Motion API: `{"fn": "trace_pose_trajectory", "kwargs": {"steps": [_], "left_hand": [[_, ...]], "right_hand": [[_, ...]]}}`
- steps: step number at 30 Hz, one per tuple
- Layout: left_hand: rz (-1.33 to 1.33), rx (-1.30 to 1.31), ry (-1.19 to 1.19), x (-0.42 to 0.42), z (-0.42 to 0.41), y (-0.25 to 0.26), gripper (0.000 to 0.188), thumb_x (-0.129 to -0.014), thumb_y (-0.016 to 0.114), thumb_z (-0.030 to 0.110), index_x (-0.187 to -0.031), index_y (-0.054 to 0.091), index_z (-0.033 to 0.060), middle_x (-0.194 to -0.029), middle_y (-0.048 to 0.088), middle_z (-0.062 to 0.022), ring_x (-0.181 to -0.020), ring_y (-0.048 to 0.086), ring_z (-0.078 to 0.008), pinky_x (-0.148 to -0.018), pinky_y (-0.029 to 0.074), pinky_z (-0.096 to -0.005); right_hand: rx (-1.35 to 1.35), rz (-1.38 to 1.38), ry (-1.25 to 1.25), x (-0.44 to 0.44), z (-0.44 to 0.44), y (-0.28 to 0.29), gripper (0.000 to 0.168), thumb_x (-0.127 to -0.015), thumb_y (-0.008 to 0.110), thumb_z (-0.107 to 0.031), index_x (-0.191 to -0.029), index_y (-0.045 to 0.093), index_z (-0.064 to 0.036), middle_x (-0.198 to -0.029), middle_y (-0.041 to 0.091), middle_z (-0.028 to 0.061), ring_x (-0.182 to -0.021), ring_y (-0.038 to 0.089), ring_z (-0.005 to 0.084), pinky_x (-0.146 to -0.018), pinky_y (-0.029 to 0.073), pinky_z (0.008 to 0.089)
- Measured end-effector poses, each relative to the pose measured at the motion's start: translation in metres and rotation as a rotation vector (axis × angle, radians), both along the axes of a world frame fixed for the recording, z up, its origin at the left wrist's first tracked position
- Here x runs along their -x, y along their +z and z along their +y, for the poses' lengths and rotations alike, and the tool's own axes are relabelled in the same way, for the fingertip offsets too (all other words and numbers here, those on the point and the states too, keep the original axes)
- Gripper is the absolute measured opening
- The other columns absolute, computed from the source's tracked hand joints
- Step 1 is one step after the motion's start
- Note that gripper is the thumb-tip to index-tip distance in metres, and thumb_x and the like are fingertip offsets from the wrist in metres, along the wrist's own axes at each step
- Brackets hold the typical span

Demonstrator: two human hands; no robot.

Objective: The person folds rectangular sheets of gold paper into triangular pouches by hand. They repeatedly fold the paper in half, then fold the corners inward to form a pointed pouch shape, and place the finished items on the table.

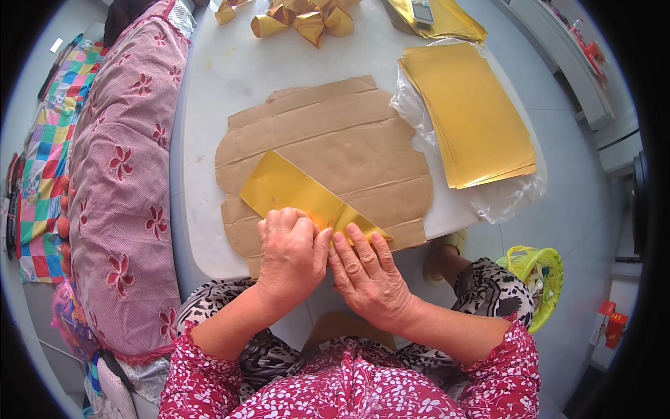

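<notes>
A sheet of gold foil paper [293, 183] lies slantwise on a flattened piece of brown cardboard [335, 136], its right part folded over near the table's front edge. My left hand [293, 243] pinches the sheet's near edge, fingers curled and thumb against the paper. Beside it, my right hand [369, 269] rests with its fingers extended and fingertips on the folded right end. The two thumbs are close together. A stack of gold sheets [471, 115] lies on clear plastic to the right of the cardboard.
Folded gold paper pieces [309, 21] sit at the table's far side. A small device with a screen [421, 11] lies on more gold sheets [455, 23]. The white table [204, 230] stands beside a pink-covered sofa [131, 173]. A yellow-green basket [552, 288] is at the right.
</notes>
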State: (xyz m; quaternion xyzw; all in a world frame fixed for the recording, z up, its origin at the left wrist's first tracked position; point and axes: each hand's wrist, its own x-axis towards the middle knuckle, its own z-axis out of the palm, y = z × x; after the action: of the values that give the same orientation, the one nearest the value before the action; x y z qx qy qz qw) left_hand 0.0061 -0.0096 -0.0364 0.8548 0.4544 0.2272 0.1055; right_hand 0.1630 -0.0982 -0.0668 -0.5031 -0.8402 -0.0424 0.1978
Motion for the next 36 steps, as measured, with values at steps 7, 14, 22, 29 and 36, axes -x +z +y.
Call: {"fn": "trace_pose_trajectory", "kwargs": {"steps": [7, 14, 22, 29, 36], "left_hand": [[0.015, -0.01, 0.0, -0.001, 0.0, 0.001, 0.015, -0.081, 0.07, 0.013, -0.077, 0.057, 0.0064, -0.088, 0.056, -0.0112, -0.087, 0.05, -0.0303, -0.078, 0.037, -0.0421], [0.017, -0.062, 0.003, -0.002, -0.002, -0.005, 0.014, -0.08, 0.071, 0.013, -0.085, 0.06, 0.0066, -0.093, 0.054, -0.0099, -0.088, 0.05, -0.0292, -0.079, 0.038, -0.0418], [0.181, -0.229, -0.199, -0.003, 0.001, 0.001, 0.051, -0.075, 0.069, 0.013, -0.125, 0.066, 0.0153, -0.098, 0.051, -0.0081, -0.087, 0.051, -0.0248, -0.076, 0.041, -0.0383], [0.232, -0.211, -0.199, -0.003, 0.002, 0.002, 0.046, -0.079, 0.062, 0.011, -0.125, 0.065, 0.0136, -0.099, 0.049, -0.009, -0.088, 0.05, -0.026, -0.077, 0.04, -0.0391], [0.228, -0.211, -0.22, -0.005, 0.001, 0.005, 0.045, -0.079, 0.06, 0.011, -0.124, 0.065, 0.0124, -0.098, 0.049, -0.0093, -0.087, 0.051, -0.0265, -0.077, 0.04, -0.0395]], "right_hand": [[-0.033, -0.012, -0.013, 0.001, 0.001, -0.004, 0.048, -0.085, 0.054, -0.017, -0.129, 0.057, 0.003, -0.14, 0.051, 0.0198, -0.136, 0.044, 0.0387, -0.112, 0.029, 0.0581], [-0.049, -0.026, 0.012, -0.002, 0.002, -0.001, 0.045, -0.085, 0.055, -0.016, -0.127, 0.057, 0.003, -0.138, 0.053, 0.0205, -0.134, 0.046, 0.0386, -0.11, 0.032, 0.0582], [-0.079, -0.018, 0.017, -0.008, 0.004, 0.007, 0.045, -0.084, 0.056, -0.014, -0.124, 0.055, 0.007, -0.132, 0.057, 0.024, -0.13, 0.05, 0.0381, -0.109, 0.036, 0.0551], [-0.122, -0.066, -0.051, -0.035, -0.005, 0.016, 0.045, -0.079, 0.056, -0.011, -0.117, 0.056, 0.013, -0.119, 0.062, 0.0299, -0.119, 0.058, 0.0421, -0.103, 0.044, 0.0521], [-0.067, -0.073, -0.212, -0.05, -0.017, 0.027, 0.049, -0.082, 0.055, -0.013, -0.123, 0.053, 0.013, -0.126, 0.058, 0.0305, -0.124, 0.054, 0.043, -0.107, 0.04, 0.0544]]}}
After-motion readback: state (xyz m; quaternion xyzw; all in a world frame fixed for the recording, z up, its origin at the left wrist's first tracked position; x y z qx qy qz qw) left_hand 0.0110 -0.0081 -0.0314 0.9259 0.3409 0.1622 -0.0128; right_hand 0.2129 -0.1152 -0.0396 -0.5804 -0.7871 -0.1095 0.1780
